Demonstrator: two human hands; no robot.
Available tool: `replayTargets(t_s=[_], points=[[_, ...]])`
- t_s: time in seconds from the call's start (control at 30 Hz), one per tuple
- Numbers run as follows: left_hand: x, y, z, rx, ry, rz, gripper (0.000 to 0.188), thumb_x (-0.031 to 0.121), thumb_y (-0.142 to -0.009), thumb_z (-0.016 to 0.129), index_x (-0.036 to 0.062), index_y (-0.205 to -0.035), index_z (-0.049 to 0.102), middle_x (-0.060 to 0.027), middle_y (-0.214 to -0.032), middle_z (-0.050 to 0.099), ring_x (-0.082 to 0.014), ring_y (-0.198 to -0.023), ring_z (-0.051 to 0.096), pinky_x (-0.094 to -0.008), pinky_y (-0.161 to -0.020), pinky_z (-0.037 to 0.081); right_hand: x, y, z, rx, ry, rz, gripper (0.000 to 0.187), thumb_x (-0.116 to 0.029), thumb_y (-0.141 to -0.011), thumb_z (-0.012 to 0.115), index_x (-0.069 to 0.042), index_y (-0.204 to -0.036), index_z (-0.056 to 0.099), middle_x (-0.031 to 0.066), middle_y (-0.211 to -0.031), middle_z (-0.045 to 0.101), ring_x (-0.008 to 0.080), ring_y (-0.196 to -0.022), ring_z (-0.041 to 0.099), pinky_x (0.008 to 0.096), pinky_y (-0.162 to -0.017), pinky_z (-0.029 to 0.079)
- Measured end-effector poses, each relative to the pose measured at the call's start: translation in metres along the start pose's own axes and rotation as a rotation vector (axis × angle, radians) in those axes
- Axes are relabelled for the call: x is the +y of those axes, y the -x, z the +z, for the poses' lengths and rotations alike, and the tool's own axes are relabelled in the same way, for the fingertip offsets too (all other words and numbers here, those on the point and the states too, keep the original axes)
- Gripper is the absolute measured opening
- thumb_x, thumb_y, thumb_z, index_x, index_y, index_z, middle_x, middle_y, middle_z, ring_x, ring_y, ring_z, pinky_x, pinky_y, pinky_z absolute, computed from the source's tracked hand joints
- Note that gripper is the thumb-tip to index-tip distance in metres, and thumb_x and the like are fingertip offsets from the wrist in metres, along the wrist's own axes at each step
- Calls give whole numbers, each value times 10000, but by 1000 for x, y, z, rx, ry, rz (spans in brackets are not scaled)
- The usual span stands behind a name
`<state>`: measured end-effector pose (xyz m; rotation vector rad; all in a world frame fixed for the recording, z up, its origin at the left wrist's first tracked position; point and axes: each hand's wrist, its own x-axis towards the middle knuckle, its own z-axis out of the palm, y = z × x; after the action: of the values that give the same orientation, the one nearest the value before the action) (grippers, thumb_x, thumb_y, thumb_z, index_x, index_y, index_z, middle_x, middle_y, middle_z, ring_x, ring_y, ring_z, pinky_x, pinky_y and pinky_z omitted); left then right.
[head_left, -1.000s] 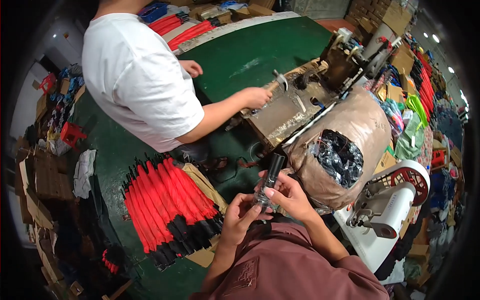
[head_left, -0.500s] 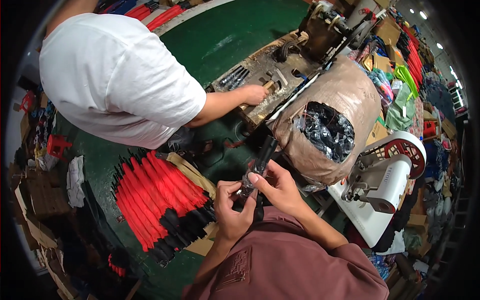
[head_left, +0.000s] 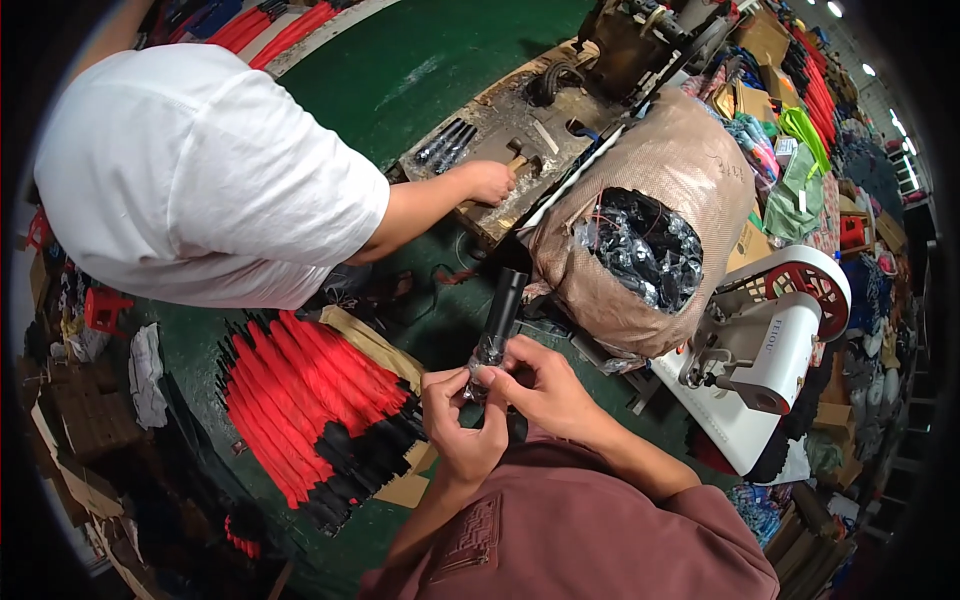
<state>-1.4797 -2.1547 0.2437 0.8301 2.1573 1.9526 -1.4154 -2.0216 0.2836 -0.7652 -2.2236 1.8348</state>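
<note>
1. Two bare hands, left hand (head_left: 465, 425) and right hand (head_left: 548, 388), pinch the plastic-wrapped lower end of a black tube (head_left: 503, 308).
2. The tube is beyond the maroon shirt (head_left: 590, 510), just left of a tan sack (head_left: 705, 140).
3. A co-worker's hand (head_left: 489, 182) grips a hammer (head_left: 517, 164) at a worn bench (head_left: 505, 118).

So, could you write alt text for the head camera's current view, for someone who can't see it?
The wearer's left hand and right hand pinch clear plastic at the near end of a black tube. Beyond, a co-worker in a white shirt holds a hammer; red-and-black bundles lie at left, a brown sack and white sewing machine at right.
</note>
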Motion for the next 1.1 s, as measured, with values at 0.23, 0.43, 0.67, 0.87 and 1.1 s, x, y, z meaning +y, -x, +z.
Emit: replayTargets(t_s=[0.23,0.43,0.67,0.87,1.1], points=[[-4,-16,20,-28,7,-88,311,-103,-882,719,-44,-1122,531,-112,-1112,543,-153,-944,625,-267,-809,552,6,-23,-17,-69,-105,131,291,-251,-1007,715,4,-903,622,1,-728,612,65,-675,576,267,-596,496],[-20,-51,36,-106,-59,-203,367,35,-868,794,-30,-1167,590,-145,-1130,609,-231,-934,678,-310,-757,584,25,-65,-43,-136,-406,354,285,-240,-1009,709,6,-877,652,19,-742,654,85,-662,624,249,-588,533],[-57,-90,47,-505,-138,-409,398,89,-976,701,-40,-1334,586,-146,-1121,682,-217,-1020,708,-330,-876,564,60,-124,-93,44,-474,398,248,-203,-1001,707,0,-867,660,34,-726,656,112,-623,632,253,-576,542],[-150,-80,96,-503,-259,-347,347,57,-979,658,-48,-1302,586,-165,-1071,679,-289,-991,700,-357,-903,552,69,-162,-139,235,-575,405,257,-225,-1002,700,-26,-853,634,30,-716,639,119,-608,619,265,-584,541],[-197,-138,148,10,-735,105,528,13,-965,600,8,-1468,443,-278,-1343,489,-436,-1188,556,-450,-982,491,85,-166,-155,315,-529,381,283,-257,-1018,679,-35,-850,626,27,-718,636,117,-622,617,282,-602,546]])
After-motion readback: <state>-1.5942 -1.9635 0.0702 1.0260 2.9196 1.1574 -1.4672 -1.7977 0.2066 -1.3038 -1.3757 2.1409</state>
